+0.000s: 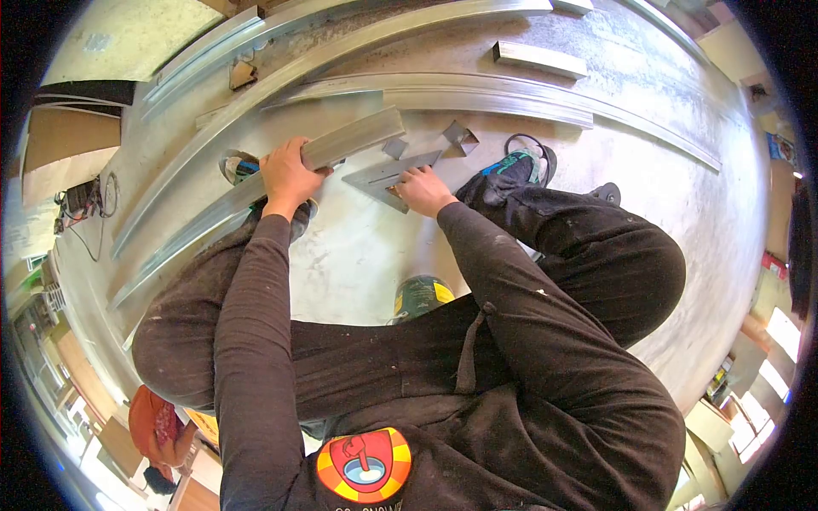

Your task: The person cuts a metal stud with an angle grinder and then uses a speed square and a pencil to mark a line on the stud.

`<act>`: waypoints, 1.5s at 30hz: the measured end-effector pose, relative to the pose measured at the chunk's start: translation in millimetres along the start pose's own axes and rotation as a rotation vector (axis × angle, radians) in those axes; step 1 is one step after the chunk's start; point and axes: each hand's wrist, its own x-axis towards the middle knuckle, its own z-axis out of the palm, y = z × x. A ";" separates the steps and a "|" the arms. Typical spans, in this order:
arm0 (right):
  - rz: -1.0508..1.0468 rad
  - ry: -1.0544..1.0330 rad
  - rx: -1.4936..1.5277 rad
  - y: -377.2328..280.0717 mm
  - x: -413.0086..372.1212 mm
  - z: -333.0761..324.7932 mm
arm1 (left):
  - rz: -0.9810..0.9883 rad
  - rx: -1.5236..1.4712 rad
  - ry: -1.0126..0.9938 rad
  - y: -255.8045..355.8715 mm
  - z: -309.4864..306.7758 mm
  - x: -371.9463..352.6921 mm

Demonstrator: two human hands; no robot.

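Observation:
My left hand [290, 175] is wrapped around a long silvery metal channel [354, 140] near its cut end, steadying it over my left foot. The channel slants from the lower left up to the middle. With closed fingers, my right hand [423, 189] holds a flat grey triangular set square [375, 179] by its near edge, just right of the channel. Beyond the square lie a small metal offcut [394, 149] and a folded metal offcut [460, 138] on the pale floor.
Long metal profiles [503, 92] stretch across the floor ahead, with a short channel piece [541, 60] among them. A dark can with yellow marks [422, 296] stands between my legs. Tools with a cable [81, 204] lie far left. Another person [158, 430] is at lower left.

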 end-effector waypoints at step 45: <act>-0.069 -0.262 0.506 -30.5 26.1 -87.2 | -0.086 -0.628 0.380 -0.8 -20.8 12.3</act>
